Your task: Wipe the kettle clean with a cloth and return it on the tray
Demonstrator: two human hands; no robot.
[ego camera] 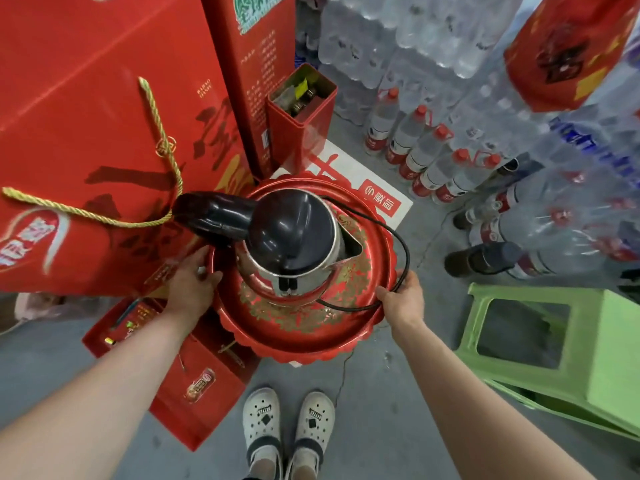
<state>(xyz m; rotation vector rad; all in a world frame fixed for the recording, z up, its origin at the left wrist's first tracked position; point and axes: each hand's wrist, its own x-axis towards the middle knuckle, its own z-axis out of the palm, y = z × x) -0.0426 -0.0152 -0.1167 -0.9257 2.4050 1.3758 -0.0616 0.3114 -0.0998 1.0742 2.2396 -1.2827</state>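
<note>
light: bright, even | glare: highlights on kettle (294,237) lid | edges: fisheye bending, slight blur

steel kettle (294,244) upright, on red tray (298,327)

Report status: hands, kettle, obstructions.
Left hand and right hand grip tray rim. Kettle upright on tray. Cord loops near right hand; no cloth visible.

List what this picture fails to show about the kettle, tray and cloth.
Head view:
- Cloth: none in sight.
- Kettle far wall and base: hidden by its own lid and body.
- Cord plug end: cannot be traced.
- Tray underside: hidden; left hand and right hand grip its rim.
</note>
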